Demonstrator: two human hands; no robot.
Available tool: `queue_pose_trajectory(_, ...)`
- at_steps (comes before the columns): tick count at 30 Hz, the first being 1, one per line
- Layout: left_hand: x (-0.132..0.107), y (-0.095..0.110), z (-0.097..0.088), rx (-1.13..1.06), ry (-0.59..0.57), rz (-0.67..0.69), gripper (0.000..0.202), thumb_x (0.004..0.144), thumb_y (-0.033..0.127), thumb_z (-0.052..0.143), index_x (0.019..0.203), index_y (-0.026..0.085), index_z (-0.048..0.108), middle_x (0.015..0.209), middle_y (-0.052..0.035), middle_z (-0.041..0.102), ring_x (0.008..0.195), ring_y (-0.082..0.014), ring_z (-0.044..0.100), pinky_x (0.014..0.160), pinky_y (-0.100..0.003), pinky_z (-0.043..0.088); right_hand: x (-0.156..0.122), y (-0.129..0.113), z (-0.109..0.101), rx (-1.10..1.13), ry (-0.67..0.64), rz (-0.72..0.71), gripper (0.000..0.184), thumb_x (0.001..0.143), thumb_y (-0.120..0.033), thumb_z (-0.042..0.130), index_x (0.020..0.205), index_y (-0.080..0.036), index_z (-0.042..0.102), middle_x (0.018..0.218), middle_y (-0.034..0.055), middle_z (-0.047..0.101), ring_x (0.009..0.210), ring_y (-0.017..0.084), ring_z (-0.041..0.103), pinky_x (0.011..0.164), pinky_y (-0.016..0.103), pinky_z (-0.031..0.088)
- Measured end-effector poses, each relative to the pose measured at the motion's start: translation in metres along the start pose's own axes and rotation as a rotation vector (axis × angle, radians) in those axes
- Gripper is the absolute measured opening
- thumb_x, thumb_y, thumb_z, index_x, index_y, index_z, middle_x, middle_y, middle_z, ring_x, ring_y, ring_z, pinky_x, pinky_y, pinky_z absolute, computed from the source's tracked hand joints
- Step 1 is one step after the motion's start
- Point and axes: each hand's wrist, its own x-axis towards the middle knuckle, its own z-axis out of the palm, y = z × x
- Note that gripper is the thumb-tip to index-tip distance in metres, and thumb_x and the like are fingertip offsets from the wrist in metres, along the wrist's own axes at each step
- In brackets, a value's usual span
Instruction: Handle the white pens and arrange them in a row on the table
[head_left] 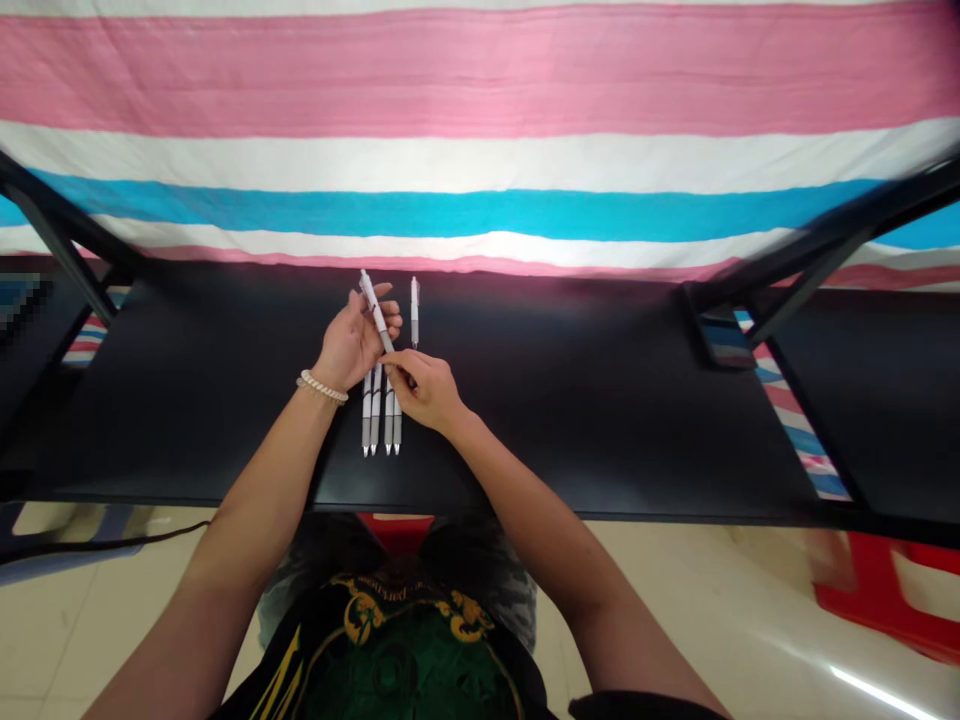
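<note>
My right hand (426,388) pinches the grey grip end of a white pen (373,303), which slants up and to the left. Palm up, with fingers apart and a little curled, my left hand (358,335) is under that pen; whether it touches the barrel I cannot tell. Below both hands several white-and-grey pens (367,420) lie side by side, silver tips towards me, their far ends partly hidden by my hands. Another white pen (415,305) lies alone just beyond my right hand, pointing towards me.
The black table (585,400) has dark metal frame bars (817,240) at its left and right. A striped cloth (480,90) hangs along the far edge. A red stool (877,595) stands on the floor at the right, and a dark cable (105,545) runs at the lower left.
</note>
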Motion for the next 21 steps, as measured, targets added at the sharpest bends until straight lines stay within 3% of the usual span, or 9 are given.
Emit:
queue_pose_trajectory(5,-0.001,-0.009,-0.004,0.196,-0.095,0.069,0.037,0.080,0.040,0.084,0.107,0.017,0.075,0.093,-0.0088,0.073,0.081,-0.0161,0.072,0.074,-0.027,0.060,0.003,0.002,-0.002,-0.050,0.053,0.074,0.024,0.102,-0.031,0.048,0.110,-0.022,0.069,0.091,0.0043,0.072,0.071,0.014,0.062,0.072,0.027,0.048)
queue_pose_trajectory(9,0.006,-0.013,-0.013,0.295,0.102,0.217,0.042,0.076,0.043,0.087,0.104,0.015,0.075,0.092,-0.0098,0.076,0.078,-0.0175,0.074,0.071,-0.029,0.062,0.005,0.002,-0.002,-0.054,0.065,0.115,0.028,0.100,-0.034,0.053,0.124,-0.021,0.062,0.086,0.0011,0.069,0.070,0.014,0.062,0.071,0.025,0.047)
queue_pose_trajectory(13,0.013,-0.018,-0.022,0.360,0.270,0.283,0.039,0.075,0.041,0.087,0.099,0.014,0.074,0.088,-0.0090,0.076,0.073,-0.0174,0.074,0.066,-0.028,0.062,0.006,0.004,0.000,-0.086,0.068,0.148,0.021,0.100,-0.032,0.050,0.112,-0.021,0.063,0.082,0.0004,0.067,0.068,0.014,0.061,0.069,0.025,0.045)
queue_pose_trajectory(18,0.018,-0.023,-0.033,0.552,0.267,0.308,0.043,0.077,0.036,0.084,0.110,0.016,0.067,0.084,-0.0077,0.075,0.071,-0.0205,0.076,0.062,-0.028,0.062,0.007,0.005,0.000,-0.118,0.051,0.132,0.018,0.100,-0.030,0.050,0.102,-0.021,0.065,0.082,0.0014,0.068,0.068,0.014,0.060,0.070,0.026,0.044)
queue_pose_trajectory(21,0.019,-0.025,-0.036,0.713,0.231,0.323,0.038,0.078,0.038,0.083,0.106,0.016,0.069,0.083,-0.0072,0.075,0.070,-0.0197,0.075,0.064,-0.028,0.062,0.006,0.005,0.000,-0.123,0.045,0.137,0.018,0.099,-0.028,0.051,0.101,-0.020,0.066,0.080,0.0011,0.068,0.066,0.013,0.059,0.069,0.025,0.043)
